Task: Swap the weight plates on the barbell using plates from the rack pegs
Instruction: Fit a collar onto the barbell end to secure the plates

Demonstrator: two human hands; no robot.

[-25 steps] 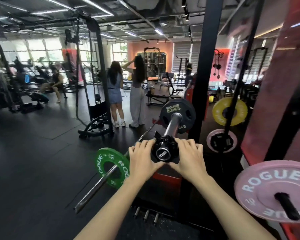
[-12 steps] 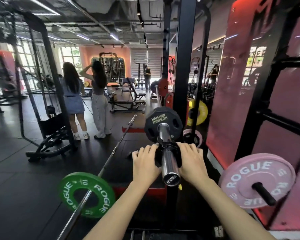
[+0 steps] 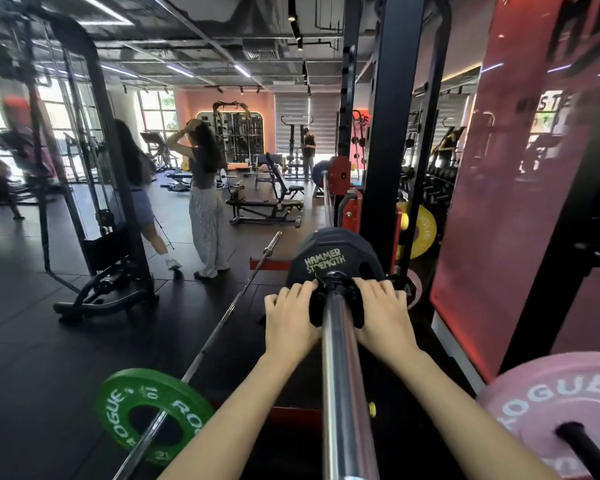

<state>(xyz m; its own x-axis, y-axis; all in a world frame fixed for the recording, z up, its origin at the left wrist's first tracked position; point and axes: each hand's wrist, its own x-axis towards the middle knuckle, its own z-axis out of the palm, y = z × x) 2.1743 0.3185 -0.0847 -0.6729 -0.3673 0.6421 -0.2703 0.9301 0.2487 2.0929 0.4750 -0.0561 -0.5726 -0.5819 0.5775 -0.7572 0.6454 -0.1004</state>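
A chrome barbell sleeve [image 3: 342,375] runs from the bottom centre away from me to a black Hammer Strength plate [image 3: 329,258]. A black collar clamp [image 3: 336,304] sits on the sleeve right against that plate. My left hand [image 3: 291,323] grips the clamp's left side and my right hand [image 3: 383,322] grips its right side. A pink Rogue plate [image 3: 548,407] hangs on a rack peg at lower right. A yellow plate [image 3: 421,232] hangs on the rack farther back.
A second barbell [image 3: 222,327] with a green Rogue plate [image 3: 153,420] lies on the floor at left. The black rack upright [image 3: 392,133] stands just behind the plate. Two people [image 3: 205,199] stand at mid left beside a cable machine [image 3: 101,202]. A bench [image 3: 271,199] stands behind.
Both hands have slid the collar clamp along the sleeve from its outer end up against the black plate. The view has swung right and closer to the bar.
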